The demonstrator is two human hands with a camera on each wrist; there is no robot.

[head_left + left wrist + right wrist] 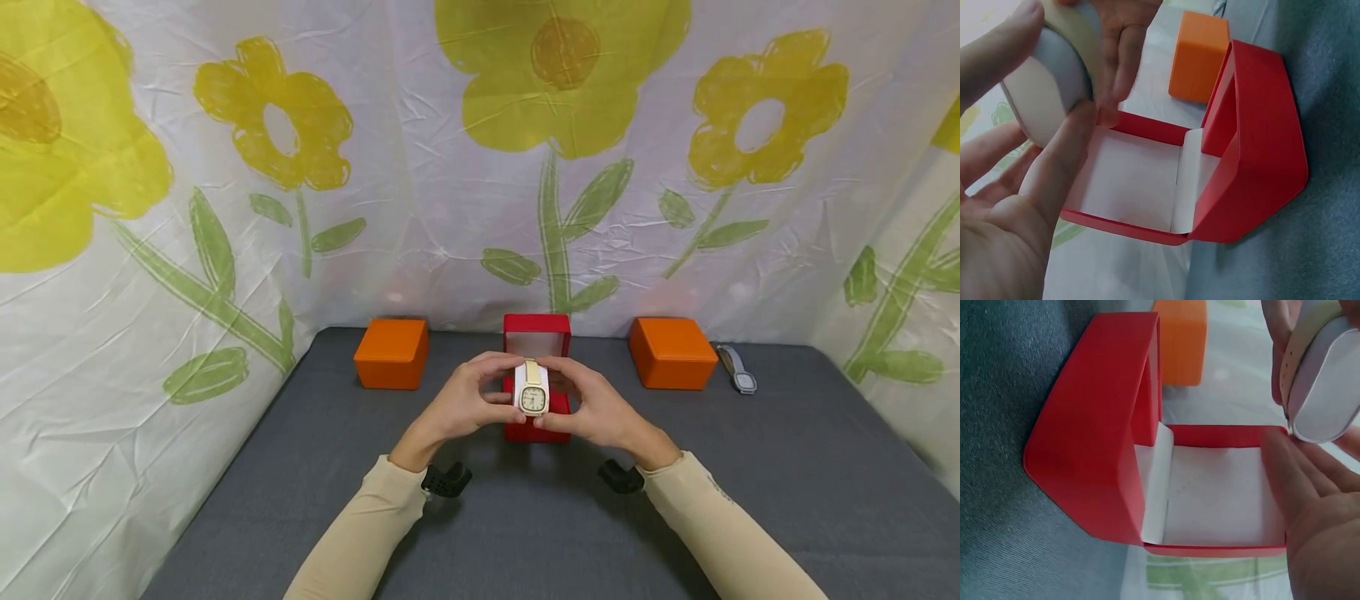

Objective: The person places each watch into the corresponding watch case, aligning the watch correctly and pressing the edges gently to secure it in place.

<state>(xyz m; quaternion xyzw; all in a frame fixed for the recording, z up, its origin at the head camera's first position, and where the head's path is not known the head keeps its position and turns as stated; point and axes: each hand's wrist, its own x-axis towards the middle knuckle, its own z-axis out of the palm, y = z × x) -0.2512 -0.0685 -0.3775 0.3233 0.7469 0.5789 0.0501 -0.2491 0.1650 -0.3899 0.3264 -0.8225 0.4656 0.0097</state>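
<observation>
- My left hand [467, 400] and right hand [597, 403] grip a cushion [1330, 390], a cream watch [533, 399] round it, above the open red box [1267, 147].
- Only the head view shows the dial; only the wrist views, the cushion's flat end.
- White lines the box's lid [1222, 495].
- Left orange box [390, 357] and right orange box [672, 357]: closed.
</observation>
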